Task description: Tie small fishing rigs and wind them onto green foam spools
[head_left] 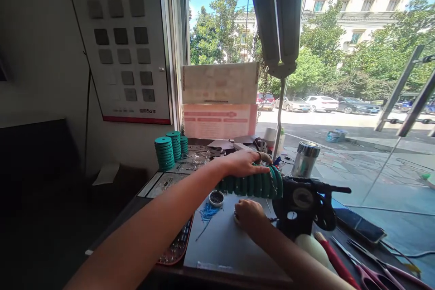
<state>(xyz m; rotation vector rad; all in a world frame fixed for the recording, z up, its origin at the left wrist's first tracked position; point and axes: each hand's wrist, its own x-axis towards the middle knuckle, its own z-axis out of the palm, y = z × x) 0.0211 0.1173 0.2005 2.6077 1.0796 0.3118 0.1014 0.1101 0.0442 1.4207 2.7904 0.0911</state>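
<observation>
A row of ridged green discs (249, 186) lies on its side, up against a black hand-cranked device (302, 204). My left hand (246, 163) reaches over its top, thumb on the near side, with beige wrap on one finger. Lower down, close to the grey board (217, 249), my right hand (251, 215) is closed in a fist. A pale round edge shows beside its knuckles; what the fingers hold is hidden. Left of this fist are a small white bowl (216, 205) of dark bits and a heap of thin blue pieces (208, 212).
Stacked green discs (164, 154) stand at the back left. A red-rimmed tray (190, 235) of small clear pieces sits left of the board. Behind the device is a steel cup (303, 163). Scissors (369, 265) and a phone (360, 224) lie right, beside the window.
</observation>
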